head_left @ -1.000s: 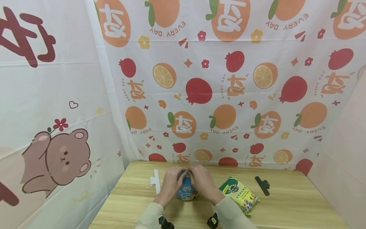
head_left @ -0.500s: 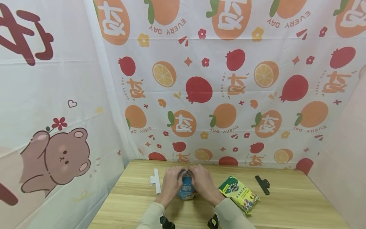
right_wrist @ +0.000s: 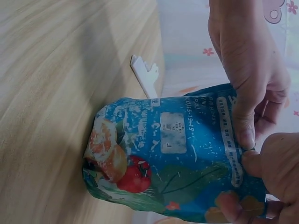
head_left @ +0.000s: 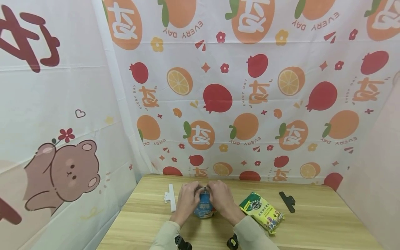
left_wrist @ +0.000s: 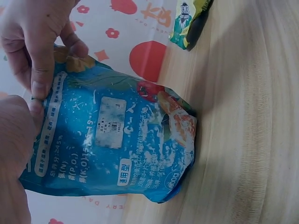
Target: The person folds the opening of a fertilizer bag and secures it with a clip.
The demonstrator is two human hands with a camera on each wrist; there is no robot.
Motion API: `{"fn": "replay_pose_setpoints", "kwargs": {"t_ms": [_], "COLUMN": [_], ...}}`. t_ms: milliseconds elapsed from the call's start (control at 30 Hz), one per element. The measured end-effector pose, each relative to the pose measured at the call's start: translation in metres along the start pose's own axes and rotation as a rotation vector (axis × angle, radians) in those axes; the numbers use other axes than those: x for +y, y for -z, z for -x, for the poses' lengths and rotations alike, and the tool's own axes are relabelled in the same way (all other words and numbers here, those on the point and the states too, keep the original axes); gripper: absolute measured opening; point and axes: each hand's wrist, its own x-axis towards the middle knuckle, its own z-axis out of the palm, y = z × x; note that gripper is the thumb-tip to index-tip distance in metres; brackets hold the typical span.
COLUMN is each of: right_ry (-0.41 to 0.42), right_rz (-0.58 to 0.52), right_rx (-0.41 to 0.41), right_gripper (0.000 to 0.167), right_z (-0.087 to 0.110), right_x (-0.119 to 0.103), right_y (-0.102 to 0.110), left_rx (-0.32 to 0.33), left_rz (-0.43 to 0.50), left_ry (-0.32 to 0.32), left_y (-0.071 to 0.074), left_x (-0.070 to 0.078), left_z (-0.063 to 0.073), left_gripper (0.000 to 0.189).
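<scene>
A blue fertilizer bag (head_left: 204,207) stands upright on the table between both hands. Vegetables, printed text and a pale barcode label (left_wrist: 111,122) show on its side. My left hand (head_left: 188,196) pinches the bag's top edge, thumb on the near side and fingers behind. Beside it, my right hand (head_left: 221,197) pinches the same edge in the same way. The thumbs are close together in the right wrist view, where the left hand (right_wrist: 252,70) comes from above. Whether the bag's mouth is sealed is hidden by the fingers.
Right of the hands lies a yellow and green packet (head_left: 261,212), with a black bag clip (head_left: 286,202) beyond it. On the left is a white bag clip (head_left: 170,198). Printed cloth (head_left: 234,152) hangs behind the wooden table (head_left: 318,222).
Both hands stay at the bag's top edge, with only small shifts of the fingers. The bag, the packet and the clips keep their places.
</scene>
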Motion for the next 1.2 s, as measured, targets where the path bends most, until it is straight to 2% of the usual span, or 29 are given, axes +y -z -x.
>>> {"fn": "replay_pose_setpoints", "kwargs": {"t_ms": [200, 367, 533, 700, 1033, 1200], "right_ry": [-0.035, -0.019, -0.005, -0.01, -0.008, 0.006], "right_rz": [-0.004, -0.003, 0.012, 0.019, -0.021, -0.082], "right_rx": [-0.019, 0.008, 0.008, 0.016, 0.017, 0.018], "right_gripper": [0.012, 0.012, 0.015, 0.016, 0.02, 0.017], "right_z": [0.002, 0.005, 0.005, 0.004, 0.005, 0.007], "right_x": [0.001, 0.001, 0.003, 0.004, 0.007, 0.012], "right_y": [-0.001, -0.003, -0.005, -0.004, -0.004, -0.006], "left_rx": [-0.001, 0.005, 0.03, 0.044, 0.042, 0.048], "left_rz": [0.023, 0.032, 0.054, 0.067, 0.058, 0.075], "left_ry": [0.022, 0.024, 0.054, 0.038, 0.053, 0.042], "left_y": [0.0, 0.001, 0.003, 0.003, 0.002, 0.002], "left_x": [-0.001, -0.002, -0.003, -0.004, -0.009, -0.01], "left_z": [0.003, 0.006, 0.008, 0.006, 0.011, 0.012], "left_gripper": [0.012, 0.013, 0.019, 0.023, 0.026, 0.025]}}
